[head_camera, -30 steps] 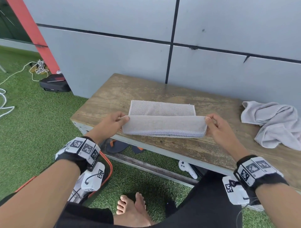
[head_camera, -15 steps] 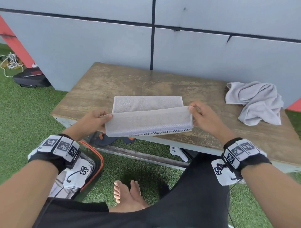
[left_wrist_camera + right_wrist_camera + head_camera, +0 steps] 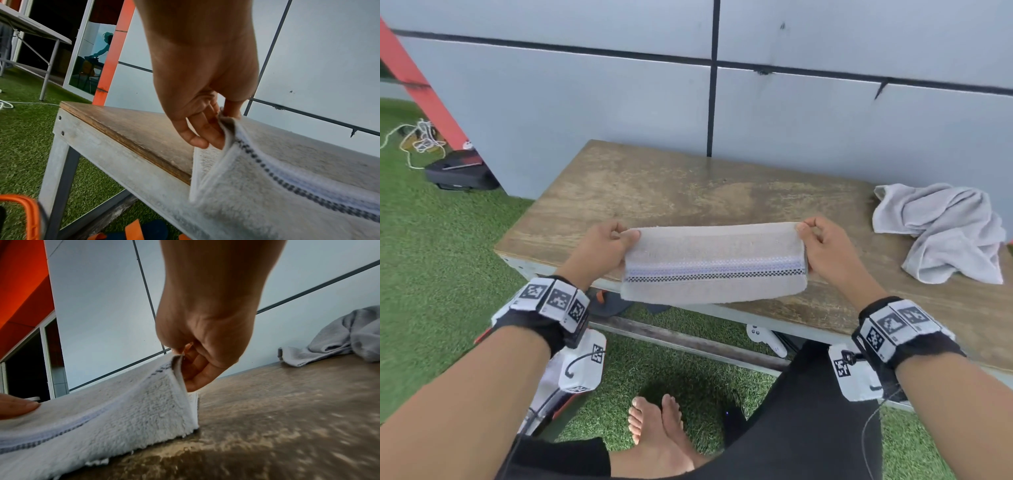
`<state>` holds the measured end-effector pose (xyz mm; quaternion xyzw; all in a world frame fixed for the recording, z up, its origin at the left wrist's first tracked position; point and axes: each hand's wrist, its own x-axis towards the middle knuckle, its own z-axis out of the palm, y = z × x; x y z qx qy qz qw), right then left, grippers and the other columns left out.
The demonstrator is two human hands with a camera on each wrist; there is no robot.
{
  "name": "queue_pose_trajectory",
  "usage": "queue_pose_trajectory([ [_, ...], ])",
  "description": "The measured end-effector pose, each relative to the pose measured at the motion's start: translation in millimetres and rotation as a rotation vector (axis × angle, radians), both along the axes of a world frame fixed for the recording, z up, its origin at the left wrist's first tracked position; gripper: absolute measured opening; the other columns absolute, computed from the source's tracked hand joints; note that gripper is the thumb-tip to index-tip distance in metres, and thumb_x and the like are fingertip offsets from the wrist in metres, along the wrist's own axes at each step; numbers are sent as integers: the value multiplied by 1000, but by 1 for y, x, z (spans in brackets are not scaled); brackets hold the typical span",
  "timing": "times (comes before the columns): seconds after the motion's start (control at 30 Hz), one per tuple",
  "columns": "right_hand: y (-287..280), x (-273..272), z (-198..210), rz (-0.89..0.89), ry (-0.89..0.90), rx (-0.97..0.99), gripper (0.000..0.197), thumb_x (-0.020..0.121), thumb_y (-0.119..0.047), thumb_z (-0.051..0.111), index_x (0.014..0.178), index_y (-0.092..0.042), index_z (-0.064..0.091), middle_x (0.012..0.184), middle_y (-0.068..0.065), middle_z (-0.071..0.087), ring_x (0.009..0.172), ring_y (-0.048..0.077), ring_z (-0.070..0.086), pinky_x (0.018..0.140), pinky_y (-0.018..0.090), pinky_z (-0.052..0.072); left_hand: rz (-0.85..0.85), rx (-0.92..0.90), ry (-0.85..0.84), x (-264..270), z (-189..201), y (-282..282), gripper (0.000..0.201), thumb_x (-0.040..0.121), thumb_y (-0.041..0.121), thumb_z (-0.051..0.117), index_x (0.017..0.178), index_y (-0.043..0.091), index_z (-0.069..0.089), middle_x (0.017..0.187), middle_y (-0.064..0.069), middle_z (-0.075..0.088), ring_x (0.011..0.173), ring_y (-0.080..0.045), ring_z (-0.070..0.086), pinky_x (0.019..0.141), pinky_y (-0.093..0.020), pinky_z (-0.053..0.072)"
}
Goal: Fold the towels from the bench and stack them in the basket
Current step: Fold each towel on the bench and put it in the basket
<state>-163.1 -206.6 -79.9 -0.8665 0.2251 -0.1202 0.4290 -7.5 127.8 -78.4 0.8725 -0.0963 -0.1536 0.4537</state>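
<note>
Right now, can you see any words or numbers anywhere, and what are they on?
No readable words or numbers.
Left wrist band: black-and-white square code patterns, no letters.
Right wrist band: the same code patterns.
Folded towel, held by left hand and right hand: only a checkered stripe.

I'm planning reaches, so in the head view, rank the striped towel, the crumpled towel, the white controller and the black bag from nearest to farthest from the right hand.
From the right hand:
1. Striped towel: pinched in it, at the bench's front edge.
2. Crumpled towel: on the bench, to its right.
3. White controller: on the grass under the bench; close to call against the crumpled towel.
4. Black bag: far left, by the wall.
</note>
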Motion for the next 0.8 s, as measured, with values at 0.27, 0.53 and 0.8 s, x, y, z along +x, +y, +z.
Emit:
queue_pose_trajectory([
  [0.27,-15,63,-27,-91,123,-181,24,105,-31,47,99,-12,61,92,4,64,83,23,58,69,32,41,193,168,-183,36,-11,-25,18,93,34,67,88,17,67,87,0,67,77,-15,61,59,-24,45],
  [0.53,-20,84,-39,-94,237,-292,23,104,-29,47,99,-13,62,92,9,65,84,27,58,71,33,44,200,214,-237,53,-37,-29,16,87,34,72,82,19,67,78,2,66,75,-17,65,61,-29,51],
  [0.8,-11,80,-48,-125,163,-328,18,104,-31,49,94,-18,58,83,-4,56,68,19,59,61,32,47,164,280,-308,59,-56,-29,17,87,41,72,82,25,69,89,6,66,85,-15,63,72,-35,52],
])
